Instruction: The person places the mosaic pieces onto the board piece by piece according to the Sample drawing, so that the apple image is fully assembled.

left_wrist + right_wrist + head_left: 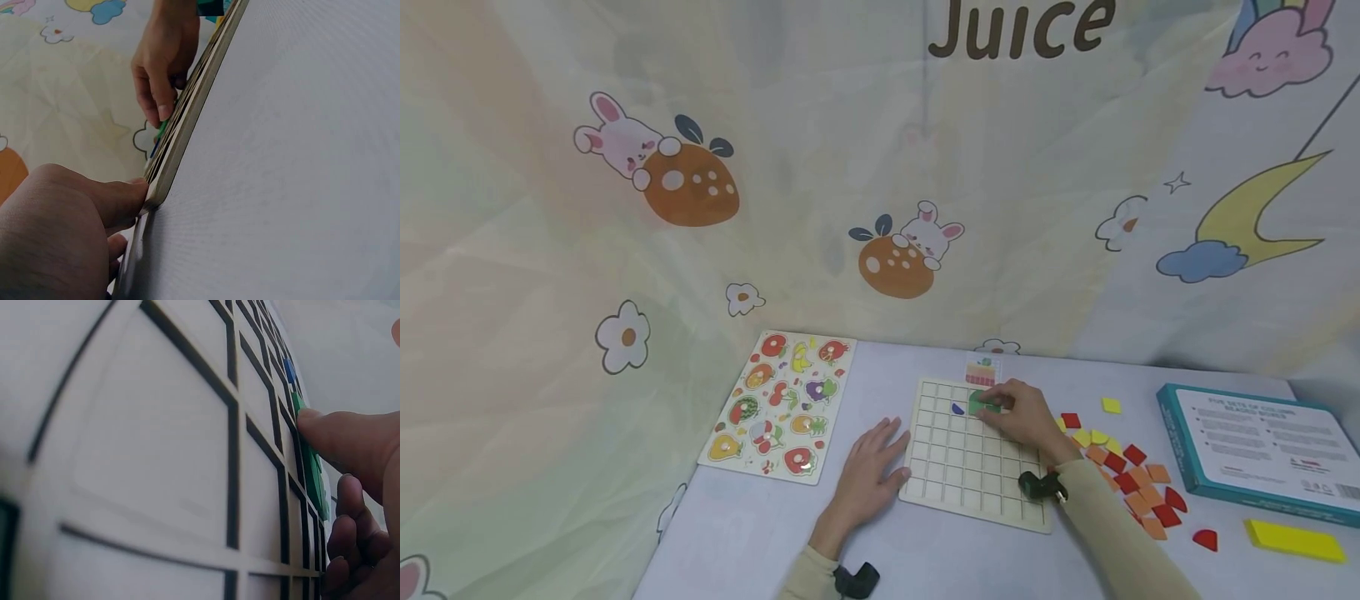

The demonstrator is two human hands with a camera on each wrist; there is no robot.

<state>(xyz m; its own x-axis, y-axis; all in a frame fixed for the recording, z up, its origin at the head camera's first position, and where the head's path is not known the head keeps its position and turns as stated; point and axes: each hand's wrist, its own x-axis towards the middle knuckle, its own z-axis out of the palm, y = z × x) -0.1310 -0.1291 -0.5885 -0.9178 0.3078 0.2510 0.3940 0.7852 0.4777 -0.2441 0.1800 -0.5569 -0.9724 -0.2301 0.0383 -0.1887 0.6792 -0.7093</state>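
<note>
A pale grid board (973, 467) with square cells lies on the white table. Over its far edge my right hand (1022, 417) pinches a green piece (976, 403), with its thumb on the green surface (307, 456) in the right wrist view. More green sits beside it, partly hidden by the fingers. A small blue piece (957, 409) with a curved edge lies in a cell just left of the green. My left hand (868, 475) rests at the board's left side, fingers spread, its thumb (128, 200) touching the board's edge in the left wrist view.
Red, orange and yellow pieces (1138, 483) are scattered right of the board. Beyond them lie a teal box (1262, 442) and a yellow bar (1296, 542). A fruit puzzle board (778, 408) lies at left. A small picture card (982, 372) touches the grid board's far side.
</note>
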